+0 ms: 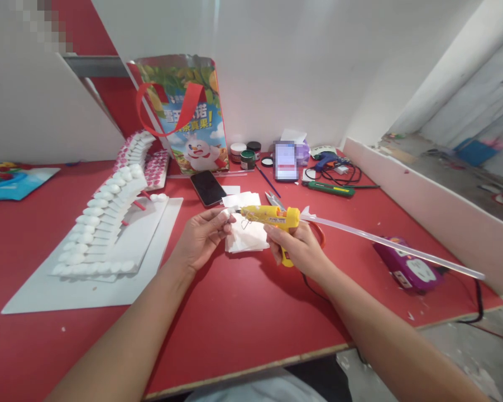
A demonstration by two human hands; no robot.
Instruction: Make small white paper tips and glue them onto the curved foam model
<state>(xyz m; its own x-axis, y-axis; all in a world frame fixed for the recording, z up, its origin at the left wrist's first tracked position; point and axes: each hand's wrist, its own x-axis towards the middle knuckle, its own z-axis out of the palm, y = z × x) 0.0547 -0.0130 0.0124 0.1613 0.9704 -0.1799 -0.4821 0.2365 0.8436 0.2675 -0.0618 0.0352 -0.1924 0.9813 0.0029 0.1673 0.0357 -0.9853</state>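
My right hand [299, 245] is wrapped round a yellow glue gun [272, 215], its nozzle pointing left. A long clear glue stick [385, 240] sticks out of the gun's back end. At the nozzle tip, my left hand [207, 234] pinches a small white piece [230, 211], whose exact kind I cannot make out. Under the gun lies a stack of white paper pieces [245, 237]. To the left stands a curved white model [109, 218] edged with rounded white pieces, on a white board [29, 293].
Behind the hands are a dark phone [208, 187], a colourful bag [192, 123], paint jars [247, 159], scissors [274, 200] and a lit phone [286, 162]. A green cutter [330, 188], a blue glue gun [329, 160] and a purple power strip [406, 265] lie rightward.
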